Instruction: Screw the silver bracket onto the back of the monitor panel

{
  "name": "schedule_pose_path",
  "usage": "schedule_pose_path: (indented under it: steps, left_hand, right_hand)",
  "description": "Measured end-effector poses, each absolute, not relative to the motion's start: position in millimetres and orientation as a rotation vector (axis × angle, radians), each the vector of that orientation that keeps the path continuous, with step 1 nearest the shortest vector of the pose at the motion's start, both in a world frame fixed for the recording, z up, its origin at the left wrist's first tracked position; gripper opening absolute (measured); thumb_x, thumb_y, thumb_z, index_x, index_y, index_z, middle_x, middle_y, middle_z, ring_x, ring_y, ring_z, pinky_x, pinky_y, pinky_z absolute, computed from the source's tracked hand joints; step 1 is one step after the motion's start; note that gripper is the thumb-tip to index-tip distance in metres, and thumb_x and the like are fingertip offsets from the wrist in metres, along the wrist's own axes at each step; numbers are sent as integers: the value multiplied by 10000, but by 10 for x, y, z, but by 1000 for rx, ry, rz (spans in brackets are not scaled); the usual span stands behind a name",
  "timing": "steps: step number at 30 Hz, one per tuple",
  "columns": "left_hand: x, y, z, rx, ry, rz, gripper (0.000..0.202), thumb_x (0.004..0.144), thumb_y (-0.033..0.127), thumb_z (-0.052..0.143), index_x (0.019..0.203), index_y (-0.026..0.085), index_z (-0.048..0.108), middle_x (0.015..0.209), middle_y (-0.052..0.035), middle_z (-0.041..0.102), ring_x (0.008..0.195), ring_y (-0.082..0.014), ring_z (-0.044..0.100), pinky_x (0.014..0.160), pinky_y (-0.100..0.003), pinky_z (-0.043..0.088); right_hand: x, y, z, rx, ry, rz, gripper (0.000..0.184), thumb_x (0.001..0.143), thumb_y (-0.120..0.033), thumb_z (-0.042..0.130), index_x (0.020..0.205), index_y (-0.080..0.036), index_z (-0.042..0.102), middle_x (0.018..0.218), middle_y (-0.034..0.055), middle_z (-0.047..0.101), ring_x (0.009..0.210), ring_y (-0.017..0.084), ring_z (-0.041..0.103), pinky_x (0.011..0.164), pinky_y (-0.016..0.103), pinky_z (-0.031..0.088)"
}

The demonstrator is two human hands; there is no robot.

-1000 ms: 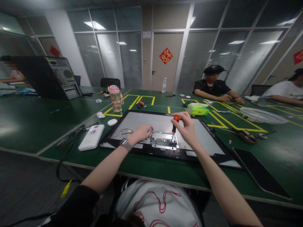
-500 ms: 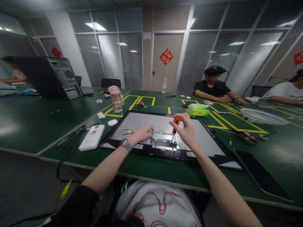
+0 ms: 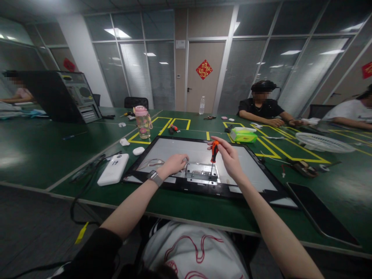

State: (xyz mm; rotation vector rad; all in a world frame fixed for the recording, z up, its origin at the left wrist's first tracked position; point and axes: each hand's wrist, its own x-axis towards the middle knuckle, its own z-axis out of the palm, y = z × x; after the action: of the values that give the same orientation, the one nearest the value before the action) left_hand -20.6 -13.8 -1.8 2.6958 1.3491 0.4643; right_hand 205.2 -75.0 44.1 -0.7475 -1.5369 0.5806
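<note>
A flat display panel with a black frame lies on the table before me, its pale side up. Near its front edge sits a metal bracket with screw holes. My right hand is closed around the orange and black handle of a screwdriver. The shaft points down, slightly tilted, and its tip meets the right part of the bracket. At the bracket's left end, my left hand has its fingers bent together against the edge; the fingertips are partly hidden. Thin wires lie left of that hand.
Left of the panel are a white power bank, a white oval case and a pink-lidded bottle. A green packet lies behind it, a dark tablet to the right. A computer case stands far left. Other people sit across.
My right hand has shifted its fingers on the screwdriver handle, and the handle leans slightly further left. My left hand stays at the bracket.
</note>
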Motion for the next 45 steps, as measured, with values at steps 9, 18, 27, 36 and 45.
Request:
schedule_pose_path:
  steps: [9,18,27,36,45]
  left_hand:
    - [-196,-139,-11,2671,1381,450,316,879,199,405,1101,184,628,994,-95,705,928,-228,649,831,-312,480]
    - [-195,-144,10,2671,1376,445,312,883,212,408,1100,184,630,964,-90,708,896,-219,653,815,-302,485]
    - [-202,-124,-12,2680,1369,450,312,891,228,404,1102,178,628,979,-93,706,915,-223,652,820,-304,486]
    - [-210,-126,-22,2671,1364,452,309,884,207,411,1105,186,626,991,-87,706,920,-215,651,831,-301,484]
    - [-210,-131,-20,2680,1359,454,303,884,217,407,1089,187,629,985,-89,705,911,-217,651,823,-302,482]
  right_hand:
    - [2041,-783,450,-889,-1584,104,151,819,-336,637,929,-234,655,849,19,516,788,180,530,774,351,457]
    - [2061,-770,451,-844,-1546,299,142,841,-332,600,927,-223,627,843,13,529,772,163,532,727,311,449]
    - [2057,-816,491,-756,-1638,494,231,908,-361,498,1070,-228,594,905,40,630,816,184,582,797,358,475]
    - [2114,-796,471,-965,-1864,-38,362,872,-279,544,1230,-225,539,794,14,606,611,155,499,631,301,437]
    - [2032,-827,424,-887,-1586,19,351,870,-284,556,1219,-250,523,846,10,607,693,156,562,706,323,485]
